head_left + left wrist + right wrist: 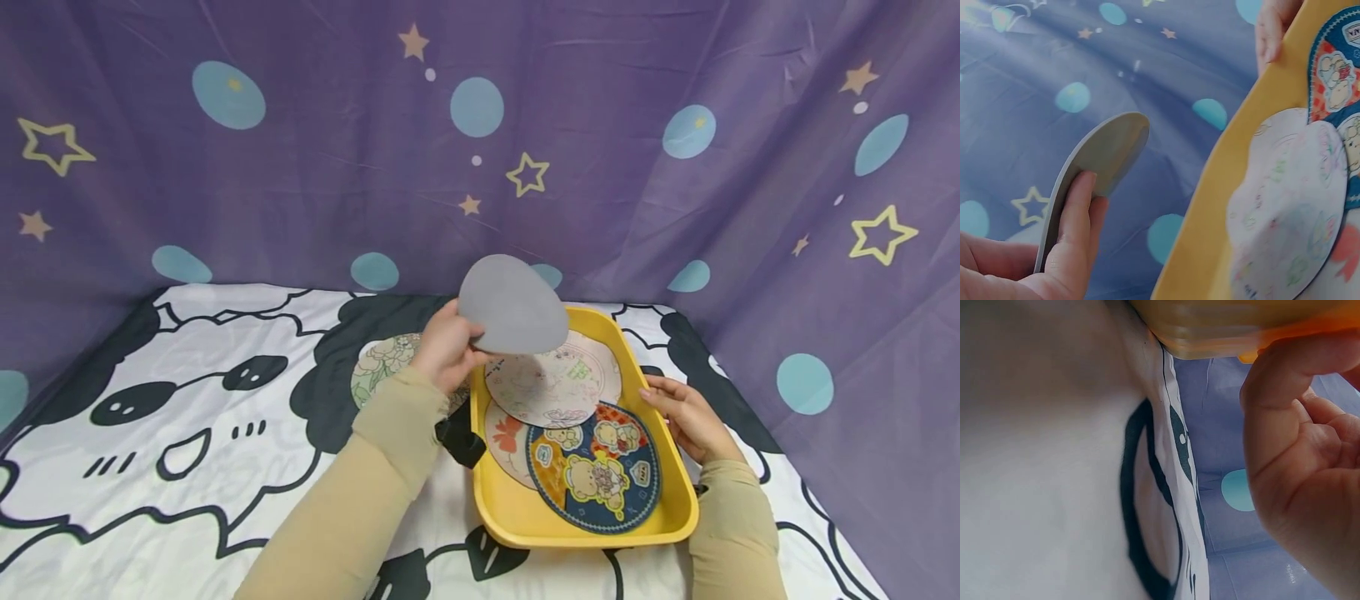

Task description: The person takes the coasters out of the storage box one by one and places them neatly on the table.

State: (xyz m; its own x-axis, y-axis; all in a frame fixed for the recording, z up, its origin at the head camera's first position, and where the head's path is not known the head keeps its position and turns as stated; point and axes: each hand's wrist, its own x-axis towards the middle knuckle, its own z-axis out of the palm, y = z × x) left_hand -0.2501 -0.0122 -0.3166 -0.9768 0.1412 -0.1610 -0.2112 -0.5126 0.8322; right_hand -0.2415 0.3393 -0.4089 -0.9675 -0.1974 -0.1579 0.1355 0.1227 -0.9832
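My left hand pinches a thin, rounded grey pad by its left edge, holding it tilted above the far end of a yellow tray. In the left wrist view the pad is seen nearly edge-on, thumb on one side and fingers on the other. My right hand grips the tray's right rim. Inside the tray lie a pale pad with faint drawings, a round dark blue pad with cartoon bears and a pale pad with a red bow, overlapping one another.
Left of the tray, partly behind my left hand, lies a pale pad with a green floral print. A white cloth with black cartoon drawings covers the surface. Behind it hangs a purple curtain with stars and blue dots.
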